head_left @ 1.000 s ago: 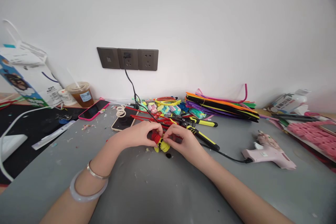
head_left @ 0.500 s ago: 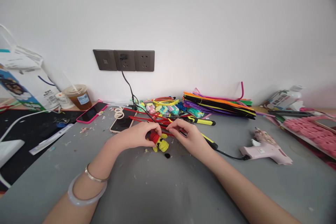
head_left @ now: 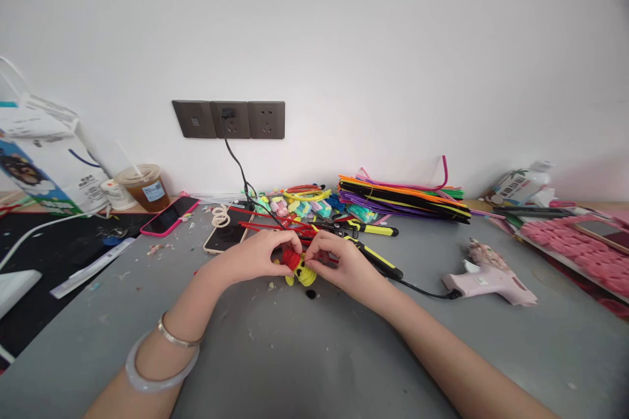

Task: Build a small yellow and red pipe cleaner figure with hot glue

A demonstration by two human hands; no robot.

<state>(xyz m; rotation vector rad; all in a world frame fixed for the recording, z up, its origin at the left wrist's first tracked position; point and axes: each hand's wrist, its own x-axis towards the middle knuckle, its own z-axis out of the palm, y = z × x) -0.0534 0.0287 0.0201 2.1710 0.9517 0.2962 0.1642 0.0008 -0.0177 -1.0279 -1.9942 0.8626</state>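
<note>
A small red and yellow pipe-cleaner figure (head_left: 305,272) with black marks on its yellow part is between my two hands, low over the desk. My left hand (head_left: 263,254) grips its red part between thumb and fingers. From the other side, my right hand (head_left: 341,263) pinches at its yellow part, and the fingertips hide what exactly they hold. Just below the figure, a black oval piece (head_left: 310,294) lies on the grey desk. Red pipe cleaners (head_left: 263,225) lie behind my hands, and yellow-and-black handled pliers (head_left: 378,258) rest beyond my right hand.
A pink hot glue gun (head_left: 491,281) lies at right, its cord running toward the pliers. Behind are a bundle of coloured pipe cleaners (head_left: 403,201) and pastel pieces (head_left: 299,206). A phone (head_left: 227,237), a pink-cased phone (head_left: 170,216) and a drink cup (head_left: 147,191) are at left.
My right hand has moved left onto the yellow part of the figure. My left hand keeps hold of the red part. The camera view has shifted slightly.
</note>
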